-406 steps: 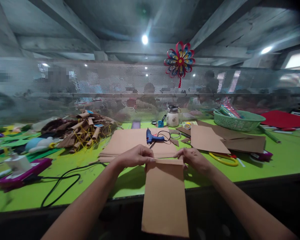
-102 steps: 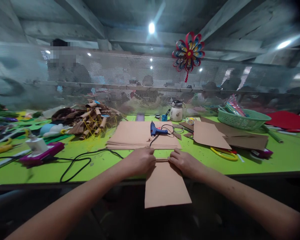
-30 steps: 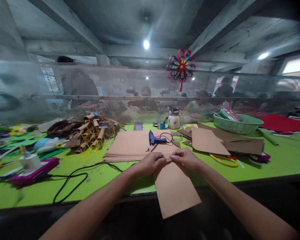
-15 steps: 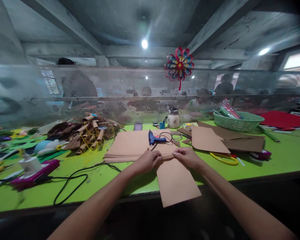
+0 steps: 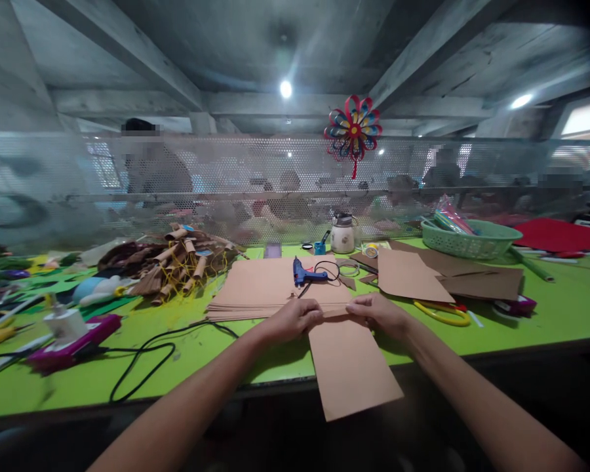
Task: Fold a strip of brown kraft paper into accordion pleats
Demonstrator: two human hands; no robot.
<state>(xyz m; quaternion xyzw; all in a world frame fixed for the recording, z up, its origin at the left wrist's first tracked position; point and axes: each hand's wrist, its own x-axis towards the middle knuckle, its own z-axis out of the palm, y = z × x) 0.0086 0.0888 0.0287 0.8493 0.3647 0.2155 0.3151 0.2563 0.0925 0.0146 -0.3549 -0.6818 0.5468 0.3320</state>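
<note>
Head view: The left hand (image 5: 299,319) and right hand (image 5: 377,316) pinch opposite ends of the folded top edge of the sheet (image 5: 353,367). The sheet slants down past the front edge of the table (image 5: 211,364). Beyond the hands, the glue gun (image 5: 307,272) lies on the stack (image 5: 255,282). The basket (image 5: 472,241) stands at far right, behind the yellow handle (image 5: 441,314).

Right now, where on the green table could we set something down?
Bare: right of the yellow loop, along the front edge; between black cable and left forearm. Crowded: left, around the brown bundle and magenta power strip.
</note>
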